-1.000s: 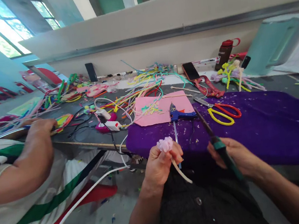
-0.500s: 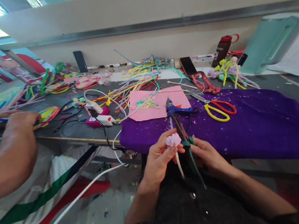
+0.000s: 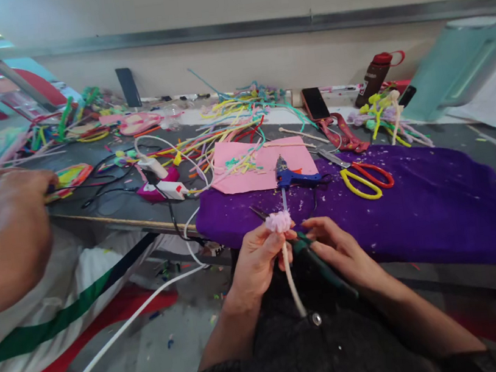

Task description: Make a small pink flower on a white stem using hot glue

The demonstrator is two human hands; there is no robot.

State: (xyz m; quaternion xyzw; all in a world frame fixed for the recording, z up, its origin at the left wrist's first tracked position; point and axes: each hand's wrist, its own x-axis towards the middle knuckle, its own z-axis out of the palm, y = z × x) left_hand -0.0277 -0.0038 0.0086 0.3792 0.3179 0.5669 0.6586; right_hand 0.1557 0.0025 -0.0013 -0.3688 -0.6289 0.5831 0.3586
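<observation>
My left hand (image 3: 258,255) pinches a fluffy pale pink flower (image 3: 278,222) made of what looks like pipe cleaner, its cream stem (image 3: 292,284) hanging below toward my lap. Right beside it, my right hand (image 3: 342,251) is closed loosely on dark pliers with green handles (image 3: 316,257). The pliers' jaws pass behind the flower, and only a dark tip shows at its upper left. Just beyond, a blue glue gun (image 3: 290,175) lies on a pink sheet (image 3: 228,179) scattered with small clippings.
Scissors (image 3: 362,179) with red and yellow handles lie on a purple cloth (image 3: 440,208). Bundles of coloured pipe cleaners (image 3: 238,113), a power strip (image 3: 170,189), a phone (image 3: 315,104) and a bottle (image 3: 373,77) are farther back. Another person's arm (image 3: 9,232) rests at left.
The pliers have swung from nearly upright to a slant, jaws now pointing left behind the flower. The flower has moved slightly left and up, its stem more exposed. My view has tipped down slightly.
</observation>
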